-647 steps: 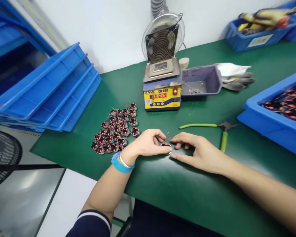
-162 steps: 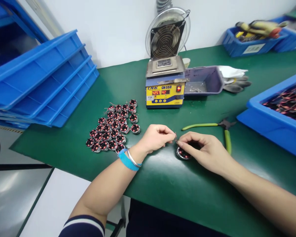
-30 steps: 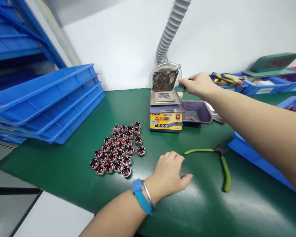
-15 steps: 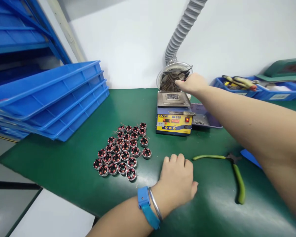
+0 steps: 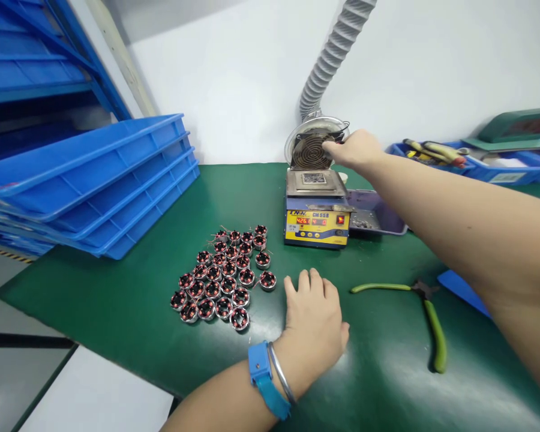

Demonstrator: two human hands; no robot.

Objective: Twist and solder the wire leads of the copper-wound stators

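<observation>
Green covers the bench, and the left hand lies on it palm down, its fingers loosely spread and free of any object. A blue wristband and a silver bangle circle that wrist.

Just to the left of this hand sits a close group of small round coils, black and copper-red inside silver rings, some with thin wires sticking out. They stand on the bench in front of the machine, whose yellow face shows lit red digits and a red switch.

The right hand reaches over the bench to the right side of the round fan above the machine's metal top. Its fingers are bent and partly hidden, so I cannot tell whether they grasp something or touch the fan. A grey ribbed hose rises behind the fan.

Beside the machine is a purple tray with small scraps in it, partly behind the right arm. Green-handled pliers lie spread on the bench, right of the left hand. Stacked blue crates fill the left side.
</observation>
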